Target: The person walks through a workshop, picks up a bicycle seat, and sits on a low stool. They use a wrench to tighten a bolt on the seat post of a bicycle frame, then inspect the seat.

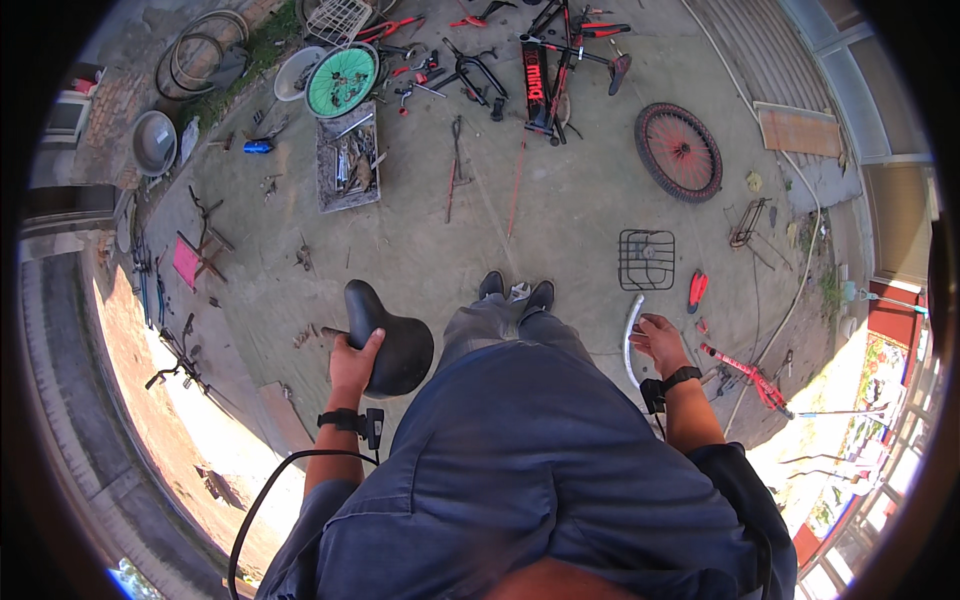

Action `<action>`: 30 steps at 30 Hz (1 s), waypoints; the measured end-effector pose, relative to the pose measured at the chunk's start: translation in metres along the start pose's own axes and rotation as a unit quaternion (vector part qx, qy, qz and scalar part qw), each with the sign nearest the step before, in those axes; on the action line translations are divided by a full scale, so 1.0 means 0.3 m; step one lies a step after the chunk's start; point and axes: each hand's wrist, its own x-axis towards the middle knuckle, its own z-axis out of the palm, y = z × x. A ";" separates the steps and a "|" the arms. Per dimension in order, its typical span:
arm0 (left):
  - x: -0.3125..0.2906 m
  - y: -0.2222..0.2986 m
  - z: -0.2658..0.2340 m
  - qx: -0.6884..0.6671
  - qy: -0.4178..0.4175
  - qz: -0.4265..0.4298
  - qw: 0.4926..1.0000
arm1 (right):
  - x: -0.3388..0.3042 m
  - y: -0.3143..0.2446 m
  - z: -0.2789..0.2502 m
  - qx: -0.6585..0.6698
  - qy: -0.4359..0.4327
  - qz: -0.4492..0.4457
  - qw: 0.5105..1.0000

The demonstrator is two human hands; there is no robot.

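My left hand [352,362] grips a black bicycle saddle [400,350] by its left edge, holding it in front of me on the left. Out to the right, my right hand [660,345] has its fingers apart and loosely bent. Just left of those fingers shows a curved silver-white strip [630,345], perhaps a mudguard; I cannot tell whether the fingertips touch it. Beyond the right hand, a black wire carrier rack [646,260] lies on the floor, with a red and black flat piece [697,291] beside it.
Ahead are a dark bike frame [540,85], a red-rimmed wheel [679,152], a black fork [472,72], a tool-filled tray [347,190] and a green basin [318,92]. A pump-like rod [455,165] lies mid-floor. A red fork [755,375] is at right, a pink-seated stool [187,262] at left.
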 end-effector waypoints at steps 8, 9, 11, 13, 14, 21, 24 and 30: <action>0.042 -0.024 0.022 -0.016 -0.002 0.012 1.000 | 0.015 -0.012 0.006 -0.012 -0.006 -0.014 1.000; 0.043 -0.022 0.022 -0.016 0.002 0.015 1.000 | 0.020 -0.009 0.006 -0.012 -0.002 -0.012 1.000; 0.043 -0.014 0.021 -0.025 -0.002 0.014 1.000 | 0.027 -0.003 0.003 -0.013 -0.002 -0.010 1.000; 0.044 -0.003 0.020 -0.029 -0.003 0.013 0.999 | 0.030 0.005 0.000 -0.005 -0.004 -0.012 1.000; 0.046 0.003 0.019 -0.027 -0.003 0.015 1.000 | 0.031 0.008 -0.002 -0.004 -0.008 -0.014 1.000; 0.050 0.031 0.017 -0.002 0.007 0.027 1.000 | 0.034 0.016 -0.007 0.011 -0.001 -0.006 1.000; 0.046 0.042 0.016 -0.005 0.004 0.032 0.999 | 0.033 0.019 -0.014 0.009 0.002 -0.006 1.000; 0.031 0.069 0.020 0.005 0.010 0.035 0.999 | 0.047 0.037 -0.034 0.020 0.003 -0.004 1.000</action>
